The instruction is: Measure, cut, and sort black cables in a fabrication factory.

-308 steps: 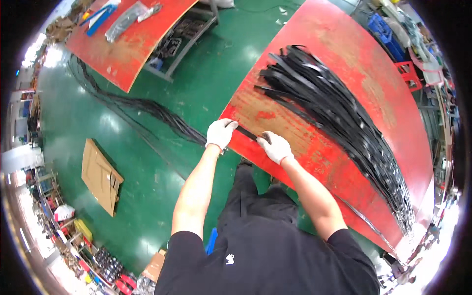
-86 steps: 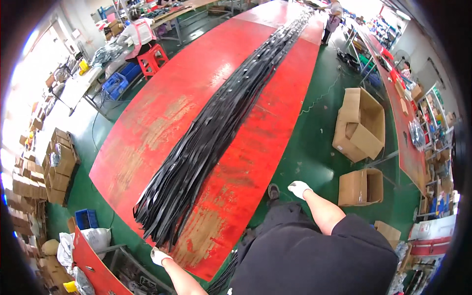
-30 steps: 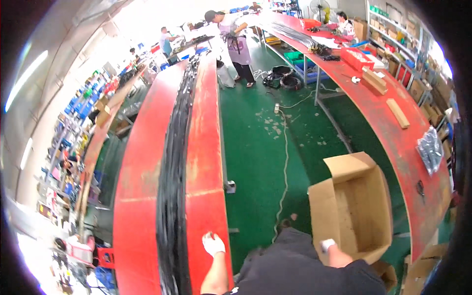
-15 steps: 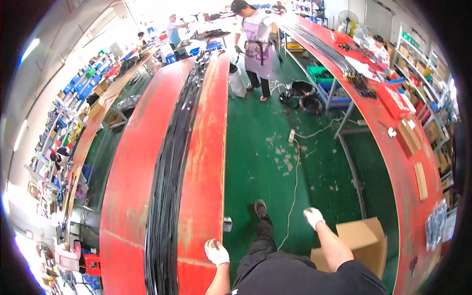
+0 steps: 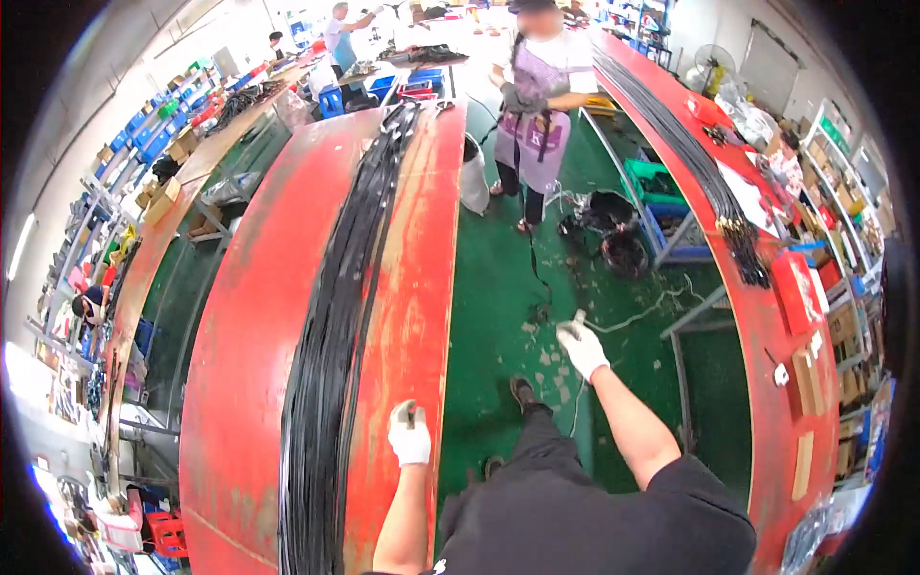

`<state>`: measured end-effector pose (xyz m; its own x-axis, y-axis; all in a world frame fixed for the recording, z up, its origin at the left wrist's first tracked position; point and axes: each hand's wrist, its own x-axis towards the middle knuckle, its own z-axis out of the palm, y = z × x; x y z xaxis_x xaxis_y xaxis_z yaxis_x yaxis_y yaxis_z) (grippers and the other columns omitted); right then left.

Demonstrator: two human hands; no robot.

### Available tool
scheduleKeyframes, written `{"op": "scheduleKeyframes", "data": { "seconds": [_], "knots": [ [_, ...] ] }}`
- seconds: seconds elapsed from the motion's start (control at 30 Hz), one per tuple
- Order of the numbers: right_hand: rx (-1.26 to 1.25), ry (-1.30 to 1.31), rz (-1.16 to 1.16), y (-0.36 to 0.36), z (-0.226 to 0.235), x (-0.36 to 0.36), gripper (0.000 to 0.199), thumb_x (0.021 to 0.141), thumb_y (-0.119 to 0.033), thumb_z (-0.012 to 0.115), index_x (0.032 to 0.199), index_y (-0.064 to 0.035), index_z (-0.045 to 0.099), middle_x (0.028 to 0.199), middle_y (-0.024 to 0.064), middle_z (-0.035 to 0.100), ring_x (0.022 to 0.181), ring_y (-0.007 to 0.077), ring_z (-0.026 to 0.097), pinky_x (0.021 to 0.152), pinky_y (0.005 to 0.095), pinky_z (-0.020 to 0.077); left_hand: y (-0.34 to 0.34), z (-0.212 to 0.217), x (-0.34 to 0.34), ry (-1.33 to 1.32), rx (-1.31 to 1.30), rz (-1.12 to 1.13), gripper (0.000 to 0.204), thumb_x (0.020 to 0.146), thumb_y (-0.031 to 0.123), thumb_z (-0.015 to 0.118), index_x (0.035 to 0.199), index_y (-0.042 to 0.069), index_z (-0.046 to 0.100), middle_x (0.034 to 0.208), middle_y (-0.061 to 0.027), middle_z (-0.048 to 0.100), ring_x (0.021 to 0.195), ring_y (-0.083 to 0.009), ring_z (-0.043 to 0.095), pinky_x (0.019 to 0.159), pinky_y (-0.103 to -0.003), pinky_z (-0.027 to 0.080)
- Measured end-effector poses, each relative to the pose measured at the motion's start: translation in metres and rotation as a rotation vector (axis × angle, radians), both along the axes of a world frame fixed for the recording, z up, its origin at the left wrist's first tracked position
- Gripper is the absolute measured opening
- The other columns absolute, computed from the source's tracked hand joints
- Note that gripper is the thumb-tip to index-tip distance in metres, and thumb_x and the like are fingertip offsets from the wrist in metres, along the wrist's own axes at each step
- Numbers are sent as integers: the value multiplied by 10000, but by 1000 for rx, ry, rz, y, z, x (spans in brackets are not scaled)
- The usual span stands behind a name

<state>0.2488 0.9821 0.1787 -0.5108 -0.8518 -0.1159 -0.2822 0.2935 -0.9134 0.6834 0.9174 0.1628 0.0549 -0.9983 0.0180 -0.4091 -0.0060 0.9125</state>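
Note:
A long red table (image 5: pixel 259 316) runs away from me on the left, with a thick bundle of black cables (image 5: pixel 331 364) lying along its length. My left hand (image 5: pixel 410 436), in a white glove, rests on the table top near its right edge, just right of the bundle. Its fingers are closed, and a small dark thing shows between them. My right hand (image 5: pixel 582 347), also gloved, hangs in the air over the green floor (image 5: pixel 489 278) with its fingers curled. It touches nothing that I can make out.
A person in a purple apron (image 5: pixel 539 125) stands in the aisle ahead. Black buckets (image 5: pixel 613 225) and a blue crate (image 5: pixel 676 225) sit beside a second red table (image 5: pixel 767 316) on the right, which carries more black cables (image 5: pixel 690 153). Shelves line the far left.
The view has moved along the aisle beside the red table. The cardboard box has left the frame and the person in the apron is nearer. My left hand stays on the table's edge.

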Motion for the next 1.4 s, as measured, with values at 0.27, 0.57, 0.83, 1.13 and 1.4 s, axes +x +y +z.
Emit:
{"op": "scheduleKeyframes", "data": {
  "seconds": [0.27,0.57,0.83,1.13,1.4],
  "knots": [
    [-326,13,-294,-348,73,-210,740,955,-378,771,1519,20,506,1469,189,623,1360,292,584,1155,389,425,-76,-47,-36,-84,79,401,208,989,74,708,1178,-7,680,1114,-123,725,1014,-221,690,931,-348,556],
    [-650,-294,-174,-559,109,-345,366,964,-213,772,1279,-38,705,1237,49,730,1148,176,653,1045,331,471,-172,5,-162,-234,273,329,253,978,109,717,1208,4,699,1106,-112,717,933,-211,686,874,-348,559],
    [-730,-576,-88,-513,138,-269,289,1063,-178,645,1272,22,630,697,37,549,624,184,577,678,412,551,-325,53,-275,-145,219,-94,339,999,167,738,1310,44,684,1201,-92,711,1035,-171,671,953,-331,550],
    [-246,-191,291,-456,179,-157,277,1046,-172,609,1251,-3,688,969,132,746,924,268,729,849,370,581,-410,136,-406,337,112,-543,495,1124,299,508,1536,24,496,1441,-190,635,1297,-274,643,1091,-394,503],
    [-42,-595,539,-470,177,-136,415,1080,-242,591,1453,-62,593,1307,181,696,1213,300,663,1085,441,506,-389,163,-413,619,454,-458,528,1116,269,542,1563,42,374,1151,-53,622,967,-120,582,839,-281,503]
  ]
}}
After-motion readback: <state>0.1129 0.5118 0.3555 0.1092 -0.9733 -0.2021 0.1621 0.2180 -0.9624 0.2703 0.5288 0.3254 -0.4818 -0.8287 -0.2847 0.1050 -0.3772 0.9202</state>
